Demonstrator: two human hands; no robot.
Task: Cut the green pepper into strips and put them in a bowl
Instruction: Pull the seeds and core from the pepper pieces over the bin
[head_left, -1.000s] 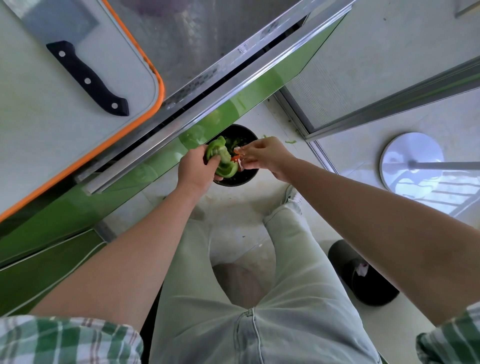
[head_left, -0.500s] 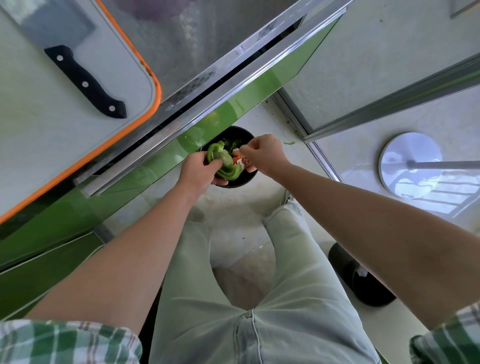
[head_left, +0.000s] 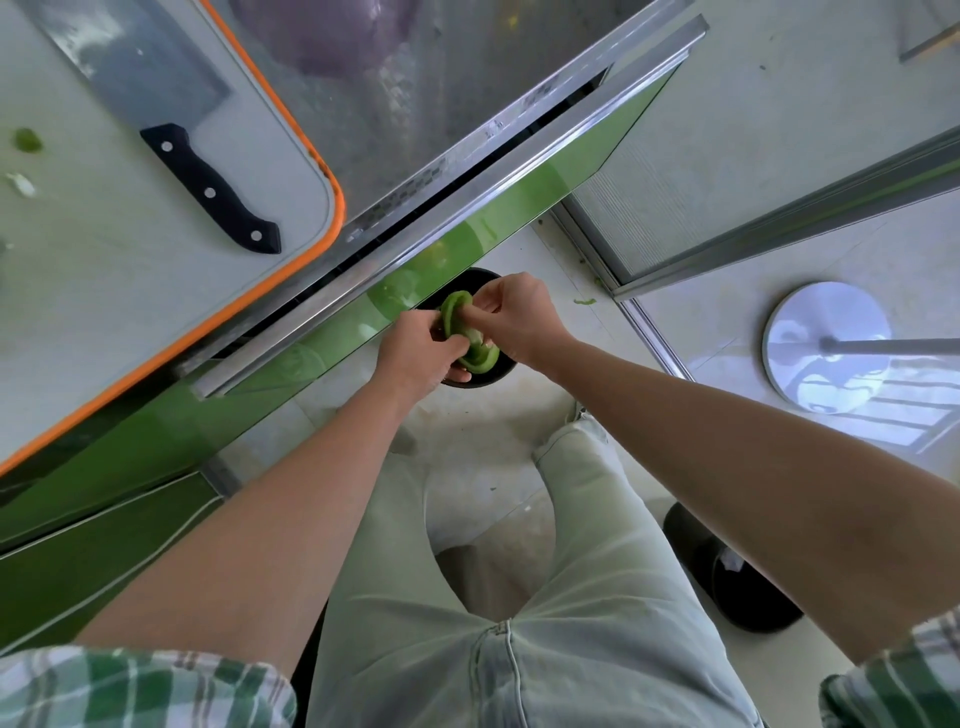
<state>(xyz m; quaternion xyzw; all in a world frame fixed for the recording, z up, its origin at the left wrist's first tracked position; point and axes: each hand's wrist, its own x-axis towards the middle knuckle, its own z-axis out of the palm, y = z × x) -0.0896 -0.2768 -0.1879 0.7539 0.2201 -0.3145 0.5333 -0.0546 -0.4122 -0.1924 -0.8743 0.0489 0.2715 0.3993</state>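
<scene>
The green pepper (head_left: 470, 340), its long axis running 11 to 5 o'clock, hangs over a dark container (head_left: 485, 381), gripped from 8 o'clock by the left hand (head_left: 413, 356), while the right hand (head_left: 519, 317), equally close at 2 o'clock, pinches its upper end

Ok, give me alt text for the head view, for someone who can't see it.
The left hand and right hand hold a green pepper over a black container on the floor. A cleaver lies on an orange-rimmed board on the counter, upper left.
</scene>
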